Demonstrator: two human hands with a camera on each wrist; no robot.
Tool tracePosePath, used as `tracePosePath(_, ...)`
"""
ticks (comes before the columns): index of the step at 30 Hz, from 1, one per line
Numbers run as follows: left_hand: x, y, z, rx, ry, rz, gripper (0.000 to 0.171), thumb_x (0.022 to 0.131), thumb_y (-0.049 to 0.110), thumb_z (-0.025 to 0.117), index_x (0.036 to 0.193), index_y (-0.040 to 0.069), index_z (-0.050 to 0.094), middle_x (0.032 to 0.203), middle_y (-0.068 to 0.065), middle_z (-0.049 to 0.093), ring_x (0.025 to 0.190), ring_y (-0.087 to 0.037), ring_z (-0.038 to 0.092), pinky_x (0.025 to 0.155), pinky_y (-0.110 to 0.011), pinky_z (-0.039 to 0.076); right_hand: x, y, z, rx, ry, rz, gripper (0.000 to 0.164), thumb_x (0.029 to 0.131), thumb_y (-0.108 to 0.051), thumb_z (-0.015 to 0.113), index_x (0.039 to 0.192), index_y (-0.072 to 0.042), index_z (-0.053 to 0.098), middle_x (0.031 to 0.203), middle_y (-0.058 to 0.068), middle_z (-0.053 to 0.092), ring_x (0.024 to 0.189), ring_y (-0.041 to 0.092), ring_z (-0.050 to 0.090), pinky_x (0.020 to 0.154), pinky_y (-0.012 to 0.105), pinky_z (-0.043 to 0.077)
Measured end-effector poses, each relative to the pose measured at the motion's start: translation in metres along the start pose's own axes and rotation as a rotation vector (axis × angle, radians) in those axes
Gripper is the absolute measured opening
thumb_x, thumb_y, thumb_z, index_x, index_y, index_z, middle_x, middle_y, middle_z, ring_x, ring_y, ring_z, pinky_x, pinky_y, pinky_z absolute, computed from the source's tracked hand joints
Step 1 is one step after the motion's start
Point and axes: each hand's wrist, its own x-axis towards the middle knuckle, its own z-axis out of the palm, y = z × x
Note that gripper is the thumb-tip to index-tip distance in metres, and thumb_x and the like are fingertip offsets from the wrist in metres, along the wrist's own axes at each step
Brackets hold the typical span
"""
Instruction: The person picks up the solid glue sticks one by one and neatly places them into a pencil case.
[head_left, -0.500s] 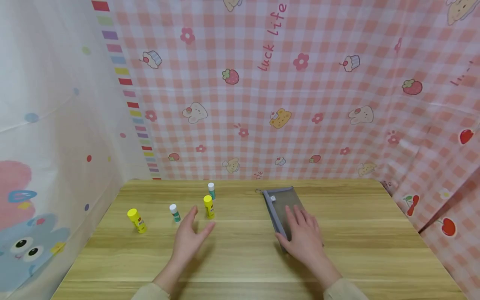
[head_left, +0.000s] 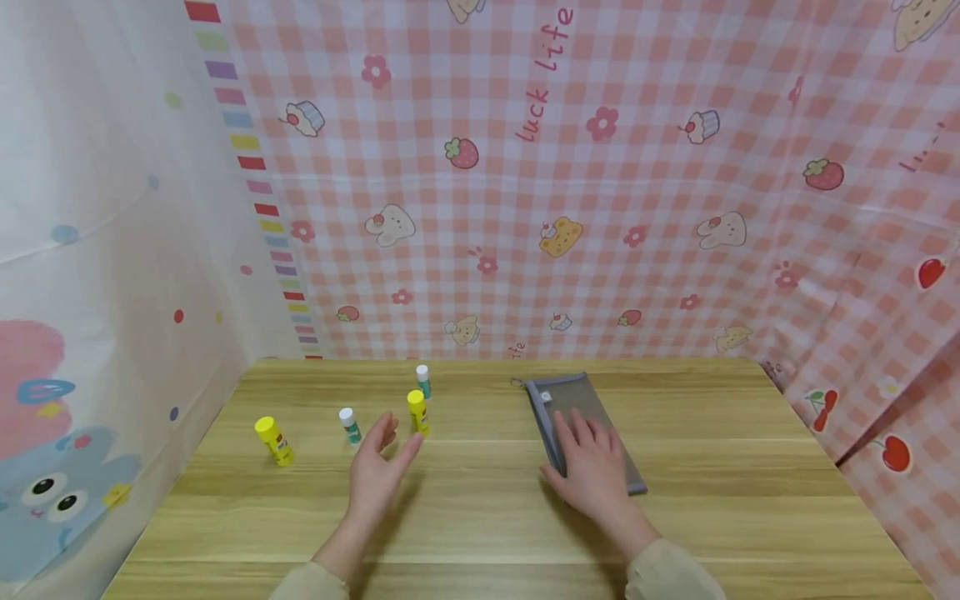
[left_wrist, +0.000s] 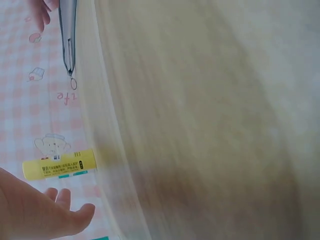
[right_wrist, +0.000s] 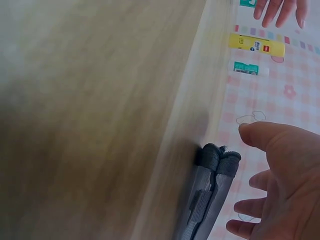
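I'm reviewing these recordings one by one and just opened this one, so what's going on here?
A person has both bare hands over a wooden table, gripping nothing. The left hand is open beside one upright yellow glue stick; the right hand is open above or on a grey pouch, contact hard to tell. Another yellow glue stick, a nearer white-capped stick and a farther white-capped stick also stand upright, all left of the pouch.

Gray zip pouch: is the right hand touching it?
Apart: the right wrist view shows pink checked cloth in the gap between the right hand and the gray zip pouch.
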Motion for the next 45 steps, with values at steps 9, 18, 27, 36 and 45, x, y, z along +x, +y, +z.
tracePosePath(9,0.006,-0.001,0.001,-0.097,0.002,-0.069,0.074,0.093,0.031,0.071,0.146,-0.007,0.038,0.142,-0.027,0.048,0.128,-0.041,0.048,0.108,-0.049,0.041,0.009,-0.001,0.007,-0.034,-0.072,0.05,0.077,0.088,-0.044,0.07,0.15,-0.008,0.041,0.152,0.025,0.036,0.136,0.045,0.032,0.111,0.068,0.021)
tracePosePath(18,0.013,-0.002,0.007,-0.174,0.024,-0.099,0.067,0.095,0.025,0.069,0.146,-0.007,0.039,0.142,-0.028,0.047,0.13,-0.041,0.047,0.108,-0.049,0.041,0.014,-0.003,0.008,-0.015,-0.135,0.096,0.072,0.091,-0.034,0.068,0.151,-0.006,0.038,0.155,0.028,0.029,0.142,0.048,0.021,0.112,0.071,0.014)
tracePosePath(27,0.024,-0.008,0.013,-0.333,0.063,-0.11,0.063,0.093,0.012,0.069,0.146,-0.007,0.039,0.143,-0.028,0.047,0.129,-0.041,0.046,0.108,-0.044,0.042,0.015,-0.004,0.009,0.005,-0.159,0.115,0.068,0.092,-0.028,0.066,0.15,-0.005,0.039,0.154,0.028,0.03,0.142,0.048,0.021,0.11,0.073,0.014)
tracePosePath(36,0.033,-0.013,0.019,-0.408,0.075,-0.129,0.06,0.091,0.005,0.071,0.145,-0.004,0.044,0.141,-0.025,0.05,0.127,-0.04,0.049,0.094,-0.021,0.05,0.015,-0.004,0.013,0.029,-0.166,0.137,0.064,0.093,-0.024,0.063,0.15,-0.005,0.04,0.155,0.027,0.03,0.143,0.047,0.021,0.108,0.076,0.012)
tracePosePath(45,0.037,-0.014,0.026,-0.418,0.087,-0.149,0.058,0.09,0.006,0.073,0.142,-0.003,0.048,0.139,-0.024,0.052,0.125,-0.04,0.051,0.092,-0.02,0.051,0.014,-0.006,0.014,0.024,-0.164,0.144,0.056,0.095,-0.017,0.057,0.147,-0.002,0.044,0.154,0.025,0.034,0.143,0.047,0.023,0.108,0.076,0.011)
